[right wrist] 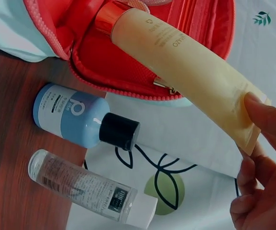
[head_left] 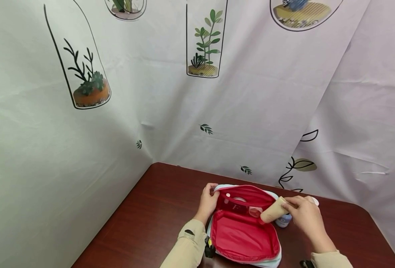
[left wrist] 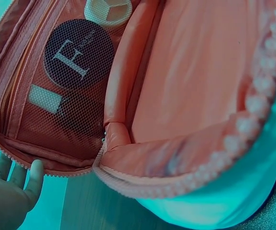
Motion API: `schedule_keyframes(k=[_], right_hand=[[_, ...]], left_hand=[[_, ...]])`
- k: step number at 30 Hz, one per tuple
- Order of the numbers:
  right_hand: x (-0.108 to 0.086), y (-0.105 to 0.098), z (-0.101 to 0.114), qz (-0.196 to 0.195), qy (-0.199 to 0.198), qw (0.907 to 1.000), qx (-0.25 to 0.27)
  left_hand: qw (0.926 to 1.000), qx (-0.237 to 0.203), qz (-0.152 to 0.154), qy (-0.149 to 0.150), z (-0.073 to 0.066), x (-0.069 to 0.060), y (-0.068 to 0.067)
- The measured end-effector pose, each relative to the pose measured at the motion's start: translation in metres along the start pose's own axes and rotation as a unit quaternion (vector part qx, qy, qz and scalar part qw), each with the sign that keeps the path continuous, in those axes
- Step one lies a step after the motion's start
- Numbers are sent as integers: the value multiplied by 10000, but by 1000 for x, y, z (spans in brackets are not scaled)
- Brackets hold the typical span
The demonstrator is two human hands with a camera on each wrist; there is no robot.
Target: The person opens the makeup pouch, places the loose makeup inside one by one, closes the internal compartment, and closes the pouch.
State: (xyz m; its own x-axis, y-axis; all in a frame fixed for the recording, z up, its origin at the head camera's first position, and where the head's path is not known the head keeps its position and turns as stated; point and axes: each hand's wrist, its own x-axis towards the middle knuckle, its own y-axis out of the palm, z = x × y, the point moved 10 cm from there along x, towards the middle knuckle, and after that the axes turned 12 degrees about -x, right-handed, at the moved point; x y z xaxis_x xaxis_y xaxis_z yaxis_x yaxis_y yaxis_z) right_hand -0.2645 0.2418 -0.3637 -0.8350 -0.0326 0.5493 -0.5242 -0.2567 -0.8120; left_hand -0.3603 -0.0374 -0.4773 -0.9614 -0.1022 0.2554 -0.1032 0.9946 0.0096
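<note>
A pouch with a red lining (head_left: 244, 238) lies unzipped on the table, its lid raised at the back. Behind the lid's mesh are a dark round case marked F (left wrist: 79, 53), a pale round item (left wrist: 108, 11) and a small light-ended piece (left wrist: 44, 98). My left hand (head_left: 208, 203) holds the lid's left edge, fingers behind it and thumb in front. In my right hand (head_left: 306, 216) a cream tube (right wrist: 185, 72) is pinched by its flat end, its orange-red cap (right wrist: 110, 19) pointing down over the pouch's right side.
Right of the pouch stand a blue bottle with a black cap (right wrist: 71, 115) and a clear bottle with a white cap (right wrist: 82, 184). The brown table (head_left: 144, 223) meets patterned cloth walls (head_left: 170, 123) at its left and back.
</note>
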Motion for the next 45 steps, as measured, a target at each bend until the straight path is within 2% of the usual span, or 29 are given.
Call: schedule_keyframes(k=[7, 15, 25, 35, 45], right_hand=[[0, 3, -2, 83, 221, 9997, -15], [-1, 20, -3, 825, 383, 9958, 75], [-4, 34, 2, 1344, 626, 9888, 163], [-6, 46, 14, 1492, 734, 9857, 266], [-8, 64, 26, 1426, 678, 9867, 383]], left_hand=[[10000, 3, 36, -37, 1, 0, 1], [10000, 16, 9, -55, 3, 0, 2], [10000, -13, 4, -47, 3, 0, 2], [10000, -5, 7, -62, 1, 0, 1], [10000, 33, -14, -67, 1, -1, 0]])
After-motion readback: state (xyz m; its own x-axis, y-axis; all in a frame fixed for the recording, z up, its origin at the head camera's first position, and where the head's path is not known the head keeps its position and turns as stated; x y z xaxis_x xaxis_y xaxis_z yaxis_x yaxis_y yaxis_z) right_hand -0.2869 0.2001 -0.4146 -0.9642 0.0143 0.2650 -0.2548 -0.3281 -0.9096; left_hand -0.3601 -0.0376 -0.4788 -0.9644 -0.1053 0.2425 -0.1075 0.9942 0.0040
